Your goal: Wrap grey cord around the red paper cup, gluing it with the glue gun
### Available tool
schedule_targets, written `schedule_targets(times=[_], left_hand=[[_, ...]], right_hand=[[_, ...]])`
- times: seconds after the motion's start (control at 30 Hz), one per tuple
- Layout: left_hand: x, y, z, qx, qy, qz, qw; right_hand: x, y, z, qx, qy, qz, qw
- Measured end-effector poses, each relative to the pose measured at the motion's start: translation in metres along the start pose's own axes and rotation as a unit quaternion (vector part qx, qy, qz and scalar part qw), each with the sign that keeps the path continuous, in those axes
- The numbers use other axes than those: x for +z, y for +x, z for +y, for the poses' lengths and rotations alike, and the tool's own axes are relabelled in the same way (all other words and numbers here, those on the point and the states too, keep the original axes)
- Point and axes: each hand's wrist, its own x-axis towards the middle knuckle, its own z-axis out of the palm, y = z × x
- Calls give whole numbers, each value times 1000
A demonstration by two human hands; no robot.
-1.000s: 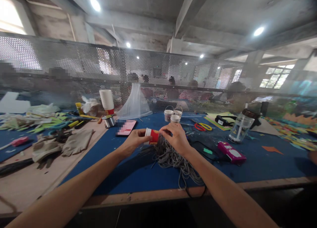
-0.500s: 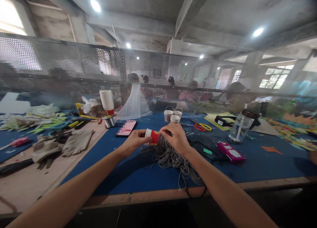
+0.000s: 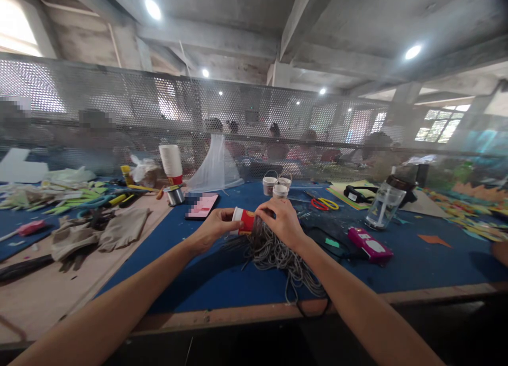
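Observation:
My left hand [image 3: 210, 229] grips a red-and-white paper cup [image 3: 247, 222] by its white-rimmed end, thumb and fingers closed round it. The cup lies on its side, held just over the blue table mat. At its other end, my right hand [image 3: 282, 220] is closed in a pinch on grey cord [image 3: 273, 253], where strands meet the cup. A loose tangle of that cord spreads beneath my right hand toward the front edge. My right fingers partly hide the cup's far end.
A phone [image 3: 202, 206], a wire spool [image 3: 175, 195] and stacked paper cups [image 3: 170, 162] stand left. Small buckets [image 3: 280, 188] and scissors [image 3: 323, 204] lie beyond my hands. A magenta device [image 3: 370, 245] and clear bottle [image 3: 383, 204] are right. Work gloves [image 3: 124, 229] lie far left.
Almost nothing differs. Both hands keep their places on the cup and the cord, and the cup has barely shifted.

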Motion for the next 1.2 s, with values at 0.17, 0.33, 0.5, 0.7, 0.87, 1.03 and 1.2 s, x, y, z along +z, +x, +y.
schedule_targets(times=[0.17,0.33,0.5,0.7,0.87,1.03,1.2], left_hand=[[-2,0,-1,2,7,-11,1000],[-1,-1,-1,3,10,-14,1000],[-2,0,-2,-4,7,-15,1000],[-3,0,-3,-11,1,-26,1000],[-2,-1,-1,-19,6,-35,999],[-4,2,-4,-4,-4,-9,1000],[-6,4,-6,11,-18,20,1000]], right_hand=[[1,0,2,2,-1,-4,1000],[1,0,3,4,-2,-3,1000],[0,1,3,10,-4,-6,1000],[2,1,5,17,-6,-9,1000],[3,2,9,30,26,-10,999],[1,3,12,102,162,-11,981],[5,3,18,129,235,9,963]])
